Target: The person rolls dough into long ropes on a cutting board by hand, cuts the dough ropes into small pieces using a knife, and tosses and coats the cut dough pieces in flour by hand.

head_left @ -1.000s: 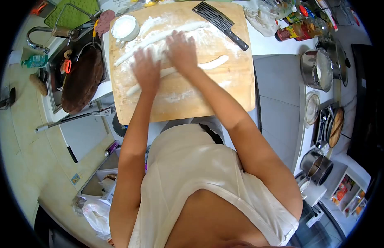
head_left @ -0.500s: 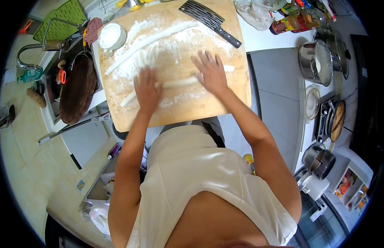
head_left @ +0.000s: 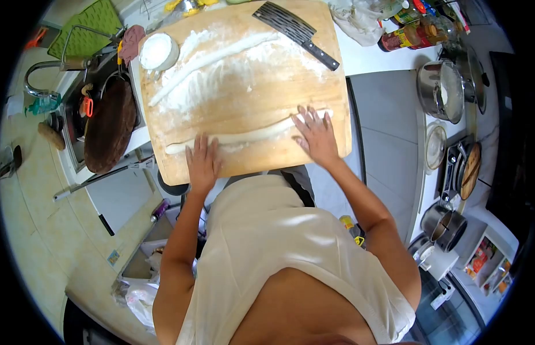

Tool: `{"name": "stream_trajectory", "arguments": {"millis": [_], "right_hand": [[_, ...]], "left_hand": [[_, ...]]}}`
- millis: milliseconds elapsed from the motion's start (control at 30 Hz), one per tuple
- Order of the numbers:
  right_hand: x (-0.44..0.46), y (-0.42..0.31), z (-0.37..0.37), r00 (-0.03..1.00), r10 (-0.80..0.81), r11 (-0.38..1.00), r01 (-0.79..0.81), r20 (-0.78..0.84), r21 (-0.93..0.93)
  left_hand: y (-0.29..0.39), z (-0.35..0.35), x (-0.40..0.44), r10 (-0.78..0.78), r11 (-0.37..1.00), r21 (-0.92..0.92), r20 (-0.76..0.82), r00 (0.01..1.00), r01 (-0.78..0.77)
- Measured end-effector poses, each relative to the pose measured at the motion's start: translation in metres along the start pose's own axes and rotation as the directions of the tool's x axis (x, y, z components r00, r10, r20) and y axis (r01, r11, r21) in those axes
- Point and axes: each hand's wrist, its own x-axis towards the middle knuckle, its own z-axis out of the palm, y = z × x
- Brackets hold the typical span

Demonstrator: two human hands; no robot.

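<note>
A long rope of dough [head_left: 256, 134] lies across the near half of the wooden board [head_left: 244, 161]. My left hand [head_left: 203, 160] rests flat near its left end, fingertips over the dough. On its right end lies my right hand [head_left: 318, 135], fingers spread and partly covering it. Farther up the board is a second dough rope [head_left: 213, 59], dusted with flour. A white cup of flour [head_left: 159, 52] stands at the board's upper left corner. At the upper right rests a cleaver [head_left: 290, 29] with a black handle.
Left of the board is a sink [head_left: 77, 129] with a large brown round lid or pan [head_left: 110, 126] in it. Bottles [head_left: 411, 34] and a plastic bag [head_left: 358, 23] stand at the upper right. A steel pot [head_left: 437, 89] sits on the right counter.
Both hands have moved toward my body, the right one also outward to the right. The near dough rope has shifted closer to me and now shows more fully between the hands.
</note>
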Motion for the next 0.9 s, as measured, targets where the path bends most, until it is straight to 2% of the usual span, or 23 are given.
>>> {"name": "stream_trajectory", "arguments": {"millis": [100, 167, 300, 400, 467, 567, 633, 667, 733, 800, 900], "right_hand": [[0.058, 0.02, -0.009, 0.99, -0.067, 0.998, 0.065, -0.127, -0.017], [0.111, 0.031, -0.007, 0.962, -0.056, 0.997, 0.066, -0.267, 0.029], [0.149, 0.039, -0.008, 0.964, -0.052, 0.998, 0.063, -0.261, 0.032], [0.096, 0.022, -0.018, 0.984, -0.048, 0.999, 0.046, -0.172, -0.019], [0.044, 0.013, -0.007, 0.989, -0.059, 0.997, 0.064, -0.137, 0.032], [-0.001, 0.002, 0.001, 1.0, -0.013, 1.0, 0.013, -0.024, 0.018], [-0.005, 0.003, 0.003, 1.0, -0.002, 1.0, 0.003, 0.02, -0.023], [0.008, 0.009, 0.001, 0.997, -0.051, 0.998, 0.049, -0.066, -0.046], [0.053, 0.016, -0.01, 0.99, -0.039, 0.999, 0.034, -0.135, -0.043], [0.099, 0.024, -0.013, 0.98, -0.017, 1.0, 0.015, -0.2, -0.016], [0.138, 0.036, -0.012, 0.965, -0.011, 0.999, 0.023, -0.264, 0.04]], "left_hand": [[-0.024, 0.008, 0.06, 0.01, 1.0, 0.003, -0.215, 0.976, -0.009], [-0.036, -0.001, 0.111, -0.044, 0.996, 0.059, -0.275, 0.96, 0.062], [-0.053, -0.012, 0.137, -0.037, 0.999, -0.006, -0.24, 0.97, 0.037], [-0.047, -0.008, 0.084, 0.043, 0.999, 0.004, -0.148, 0.988, -0.042], [-0.034, -0.01, 0.033, 0.051, 0.995, -0.078, -0.059, 0.997, -0.056], [-0.023, -0.006, -0.018, -0.011, 0.996, -0.094, -0.026, 1.0, 0.009], [-0.038, -0.002, -0.01, -0.022, 0.999, -0.027, -0.043, 0.999, 0.021], [-0.045, 0.002, -0.001, -0.028, 1.0, 0.004, -0.049, 0.998, 0.028], [-0.055, -0.009, 0.042, -0.002, 1.0, 0.029, -0.217, 0.976, 0.008], [-0.073, -0.011, 0.085, -0.001, 0.997, 0.069, -0.316, 0.949, 0.024], [-0.091, -0.016, 0.116, -0.11, 0.994, -0.01, -0.324, 0.939, 0.113]]}}
